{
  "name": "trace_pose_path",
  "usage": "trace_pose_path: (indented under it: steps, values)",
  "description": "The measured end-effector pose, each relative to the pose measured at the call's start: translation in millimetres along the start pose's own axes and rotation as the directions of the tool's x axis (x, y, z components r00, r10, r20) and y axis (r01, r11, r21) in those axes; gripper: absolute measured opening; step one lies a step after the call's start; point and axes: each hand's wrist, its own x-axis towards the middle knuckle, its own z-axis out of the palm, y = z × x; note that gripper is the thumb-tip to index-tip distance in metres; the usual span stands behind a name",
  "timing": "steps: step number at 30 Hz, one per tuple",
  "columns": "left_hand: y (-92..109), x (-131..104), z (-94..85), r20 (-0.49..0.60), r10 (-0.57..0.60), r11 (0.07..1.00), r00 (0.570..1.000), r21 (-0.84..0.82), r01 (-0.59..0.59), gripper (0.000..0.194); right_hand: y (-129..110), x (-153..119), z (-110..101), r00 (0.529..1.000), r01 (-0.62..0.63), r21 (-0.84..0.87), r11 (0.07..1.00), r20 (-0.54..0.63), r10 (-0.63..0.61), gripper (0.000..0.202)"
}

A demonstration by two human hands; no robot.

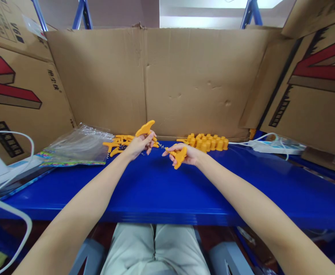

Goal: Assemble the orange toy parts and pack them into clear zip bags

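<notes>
In front of the cardboard wall, my left hand (140, 146) has its fingers closed round an orange plastic handle (145, 128) with a flared, wing-like end that sticks up above the fingers. My right hand (189, 154) grips another orange winged piece (180, 157), tilted down towards me. A thin, dark spiral wire (162, 146) spans the short gap between both hands; how it joins either piece is hidden by my fingers. Behind and left of my left hand lies a pile of orange handles (111, 145) with spiral wires. Upright orange knob-shaped pieces (210, 142) stand in rows beyond my right hand.
Clear plastic bags (78, 147) with pale tubing inside lie left on the blue table (167, 191). A cardboard panel (196, 84) closes the back, with printed boxes at both sides. White cables (24, 225) loop at the left; a white power strip (276, 147) lies right.
</notes>
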Motion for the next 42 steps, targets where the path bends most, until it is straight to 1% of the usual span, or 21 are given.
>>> trace_pose_path:
  steps: [3,6,15,19,23,26,31,35,42]
  values:
    - [1.6,-1.5,0.1,0.023,-0.016,1.0,1.0,-0.019,0.017,0.017,-0.3,-0.6,-1.4,1.0,0.01,-0.086,0.996,0.006,-0.009,0.018]
    - [1.2,-1.9,0.3,0.03,-0.053,0.998,0.998,-0.034,0.054,0.015,-0.8,-2.0,-3.1,1.0,0.03,-0.17,0.985,0.002,-0.03,0.018]
    - [0.7,-2.3,1.0,0.091,-0.063,0.996,0.994,-0.054,0.068,0.031,-8.6,-11.7,3.5,0.999,-0.002,-0.285,0.959,-0.045,-0.012,0.026]
    - [0.6,-1.6,1.3,0.07,-0.077,0.993,0.995,-0.089,0.083,0.03,-8.7,-12.4,1.9,1.0,-0.001,-0.337,0.941,-0.023,-0.007,0.031]
    - [0.7,-1.0,1.6,0.035,-0.123,0.978,0.992,-0.165,0.127,0.023,-5.7,-9.9,-3.1,1.0,0.011,-0.342,0.94,0.024,-0.003,0.035]
    - [0.1,-0.7,1.9,0.026,-0.16,0.966,0.987,-0.204,0.162,0.018,-3.7,-8.4,-5.7,0.999,0.006,-0.347,0.938,0.035,0.006,0.038]
    - [-4.9,0.8,0.5,0.039,-0.18,0.96,0.983,-0.211,0.184,0.017,-2.7,-8.9,-5.1,1.0,-0.012,-0.391,0.92,-0.004,0.012,0.037]
    - [-8.2,1.5,-0.2,0.051,-0.196,0.961,0.979,-0.19,0.202,0.016,-2.9,-9.6,-2.3,1.0,-0.006,-0.459,0.888,-0.022,-0.004,0.033]
    - [-3.0,0.7,3.6,0.001,-0.229,0.956,0.973,-0.187,0.225,0.015,-5.5,-12.1,2.5,0.995,-0.004,-0.512,0.859,-0.091,-0.05,0.026]
